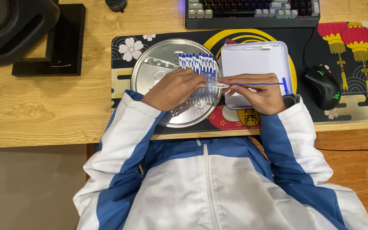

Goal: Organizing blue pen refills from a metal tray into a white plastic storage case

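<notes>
My left hand (173, 88) pinches a clear pen barrel (215, 84), light, stiff, slick. My right hand (256, 91) pinches the thin blue refill (260, 84), probably bendy: grip near its tip.

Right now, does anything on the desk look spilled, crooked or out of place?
Nothing stands out. The blue-capped pens lie in a neat row on the round metal tray, and the white tray sits flat beside it.

The left hand (173, 88) hides the middle of the pen row (199, 68) on the round metal tray (150, 74), while the keyboard (252, 12) beyond that tray is cut off by the top edge.
</notes>
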